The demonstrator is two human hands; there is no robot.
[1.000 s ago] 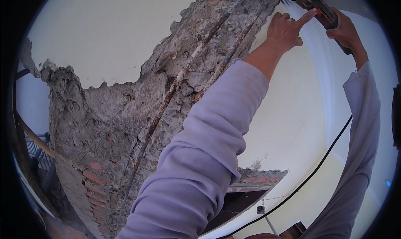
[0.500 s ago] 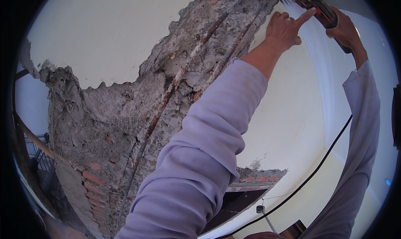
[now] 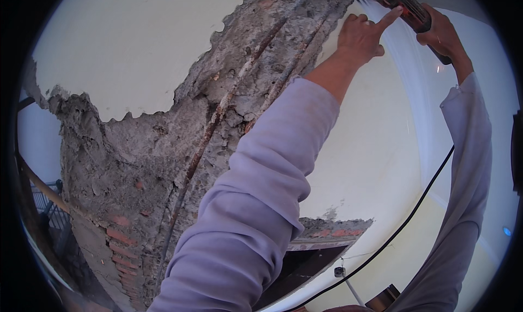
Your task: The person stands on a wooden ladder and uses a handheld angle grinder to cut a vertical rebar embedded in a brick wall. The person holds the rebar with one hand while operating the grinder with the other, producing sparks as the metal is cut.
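At the top right, my right hand (image 3: 442,35) is wrapped round the rear of a dark, red-marked power tool (image 3: 408,8) that looks like an angle grinder. Its front end meets the upper end of the broken concrete (image 3: 261,56), and its working edge is out of sight. My left hand (image 3: 360,38) is raised against the pale wall just left of the tool. Its index finger stretches to the tool's body, the thumb stands apart, and the other fingers are bent. Two rusty reinforcing bars (image 3: 220,109) run diagonally along the exposed concrete.
Exposed red bricks (image 3: 124,252) show at the lower left. A black cable (image 3: 400,230) hangs beside my right sleeve. Below the wall is a dark opening (image 3: 305,268) with a broken edge. A railing (image 3: 54,208) stands at the far left. Small sparks (image 3: 438,69) fly near the tool.
The tool and both my hands appear slightly further left and up in the picture, as does the broken wall. My grip looks the same.
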